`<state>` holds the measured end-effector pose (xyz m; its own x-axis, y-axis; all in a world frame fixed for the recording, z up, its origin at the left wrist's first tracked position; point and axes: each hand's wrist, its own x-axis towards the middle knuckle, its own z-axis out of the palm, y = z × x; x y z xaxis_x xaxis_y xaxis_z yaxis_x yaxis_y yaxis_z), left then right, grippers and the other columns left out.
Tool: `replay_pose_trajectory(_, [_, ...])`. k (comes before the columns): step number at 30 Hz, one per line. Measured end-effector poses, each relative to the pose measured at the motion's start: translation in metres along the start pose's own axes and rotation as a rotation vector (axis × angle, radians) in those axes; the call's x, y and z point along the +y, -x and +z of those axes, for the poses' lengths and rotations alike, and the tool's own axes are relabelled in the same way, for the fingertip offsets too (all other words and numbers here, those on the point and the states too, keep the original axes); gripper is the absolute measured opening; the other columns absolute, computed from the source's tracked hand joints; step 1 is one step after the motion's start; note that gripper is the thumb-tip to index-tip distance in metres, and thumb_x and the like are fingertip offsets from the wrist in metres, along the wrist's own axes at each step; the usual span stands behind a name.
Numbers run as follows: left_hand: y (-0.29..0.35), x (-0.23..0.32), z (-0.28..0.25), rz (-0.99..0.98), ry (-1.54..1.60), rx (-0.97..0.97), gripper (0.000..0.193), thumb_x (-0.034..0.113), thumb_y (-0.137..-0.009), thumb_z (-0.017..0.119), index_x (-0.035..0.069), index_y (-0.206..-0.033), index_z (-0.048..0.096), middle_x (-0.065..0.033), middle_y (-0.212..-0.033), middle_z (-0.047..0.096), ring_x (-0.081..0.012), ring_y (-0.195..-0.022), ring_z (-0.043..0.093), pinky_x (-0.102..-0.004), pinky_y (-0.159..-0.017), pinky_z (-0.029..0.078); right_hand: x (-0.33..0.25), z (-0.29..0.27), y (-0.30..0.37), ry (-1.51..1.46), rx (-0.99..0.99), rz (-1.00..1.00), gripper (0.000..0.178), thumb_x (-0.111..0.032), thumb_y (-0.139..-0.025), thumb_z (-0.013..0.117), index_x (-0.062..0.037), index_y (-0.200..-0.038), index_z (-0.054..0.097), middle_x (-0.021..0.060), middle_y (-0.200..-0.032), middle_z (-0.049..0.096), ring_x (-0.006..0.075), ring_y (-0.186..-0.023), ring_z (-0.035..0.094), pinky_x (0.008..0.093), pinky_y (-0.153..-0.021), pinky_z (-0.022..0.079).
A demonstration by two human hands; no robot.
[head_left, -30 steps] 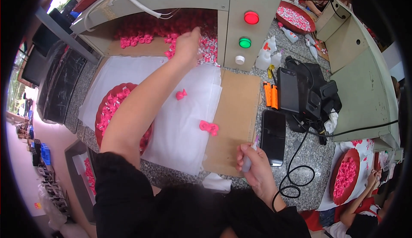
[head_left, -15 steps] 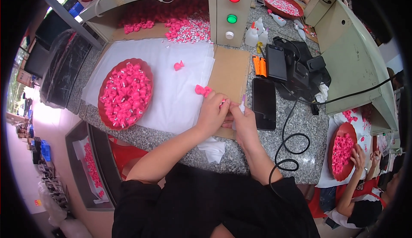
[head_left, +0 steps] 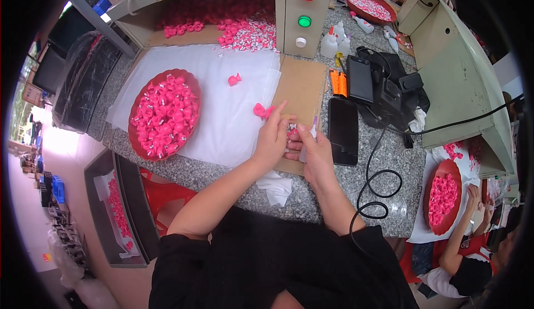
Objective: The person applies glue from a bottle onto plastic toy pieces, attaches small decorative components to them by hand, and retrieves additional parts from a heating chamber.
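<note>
My left hand [head_left: 271, 137] is above the near end of the cardboard [head_left: 300, 89], its fingers stretched out and apart. Just past its fingertips, two pink figure-like pieces [head_left: 262, 111] lie close together on the white paper sheet [head_left: 222, 125]. My right hand [head_left: 317, 156] is closed around a small white squeeze bottle with a thin purple-tipped nozzle [head_left: 314, 126] pointing up. Between the two hands show small pink-and-white bits [head_left: 292, 129]; whether they rest in my right fingers or on the cardboard I cannot tell. Farther off on the paper sits a single pink piece [head_left: 235, 79].
A red basin [head_left: 133, 133] heaped with pink pieces stands at left. Behind the paper, a grey box-like machine [head_left: 290, 11] holds more pieces. Right of the cardboard lie a black phone [head_left: 342, 131], orange lighters [head_left: 337, 83] and a looping cable [head_left: 384, 195]. A co-worker's hand [head_left: 474, 197] is at far right.
My left hand has let go of its pinch and spread its fingers, moving slightly away from my right hand. My right hand keeps the bottle. The co-worker's hand has shifted away from their basin.
</note>
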<state>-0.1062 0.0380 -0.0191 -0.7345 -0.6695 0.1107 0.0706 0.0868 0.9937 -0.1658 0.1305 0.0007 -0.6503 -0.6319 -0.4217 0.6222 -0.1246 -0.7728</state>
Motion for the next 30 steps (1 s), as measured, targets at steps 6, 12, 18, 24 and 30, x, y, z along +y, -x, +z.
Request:
replay_pose_trajectory(6, [-0.001, -0.001, -0.007, 0.180, -0.133, -0.048, 0.029, 0.003, -0.084, 0.042, 0.001, -0.112, 0.048, -0.0158, -0.101, 0.055, -0.0241, -0.091, 0.054, -0.0296, -0.079, 0.042, -0.003, -0.004, 0.002, 0.146, -0.028, -0.017, 0.029, -0.034, -0.085, 0.051, -0.0051, -0.090, 0.051, 0.0002, -0.063, 0.048, 0.0102, -0.058, 0.050, 0.0237, -0.047, 0.044])
replay_pose_trajectory(12, [-0.061, 0.020, -0.051, 0.155, -0.770, 0.527, 0.026, 0.016, -0.083, 0.051, 0.000, -0.103, 0.053, -0.0168, -0.095, 0.049, -0.0311, -0.083, 0.053, -0.0369, -0.073, 0.043, -0.002, -0.006, 0.000, -0.030, 0.020, 0.012, 0.033, -0.035, -0.088, 0.035, -0.0047, -0.093, 0.047, 0.0039, -0.068, 0.050, 0.0140, -0.059, 0.051, 0.0276, -0.048, 0.043])
replay_pose_trajectory(18, [-0.089, 0.009, -0.082, -0.160, -1.195, 0.398, 0.035, 0.031, -0.082, 0.053, 0.000, -0.097, 0.055, -0.0175, -0.092, 0.052, -0.0328, -0.084, 0.055, -0.0409, -0.070, 0.044, -0.006, 0.000, 0.005, 0.001, -0.023, -0.013, 0.025, -0.028, -0.089, 0.040, -0.0045, -0.095, 0.048, 0.0072, -0.074, 0.055, 0.0157, -0.060, 0.055, 0.0276, -0.048, 0.047])
replay_pose_trajectory(24, [-0.054, 0.023, -0.085, -0.046, -0.469, 0.259, 0.030, 0.019, -0.080, 0.058, -0.002, -0.101, 0.054, -0.0112, -0.084, 0.059, -0.0203, -0.071, 0.058, -0.0305, -0.063, 0.046, -0.014, -0.009, 0.004, -0.105, -0.099, -0.075, 0.023, -0.020, -0.089, 0.044, -0.0026, -0.104, 0.048, 0.0104, -0.080, 0.058, 0.0162, -0.063, 0.057, 0.0263, -0.049, 0.047])
replay_pose_trajectory(30, [0.026, 0.027, -0.077, -0.281, 0.295, -0.129, 0.032, 0.001, -0.079, 0.057, -0.002, -0.110, 0.051, -0.0054, -0.089, 0.060, -0.0102, -0.073, 0.056, -0.0221, -0.063, 0.045, -0.013, 0.009, 0.019, -0.298, -0.326, -0.015, 0.027, -0.017, -0.089, 0.045, -0.0012, -0.110, 0.044, 0.0118, -0.081, 0.058, 0.0167, -0.065, 0.058, 0.0254, -0.058, 0.045])
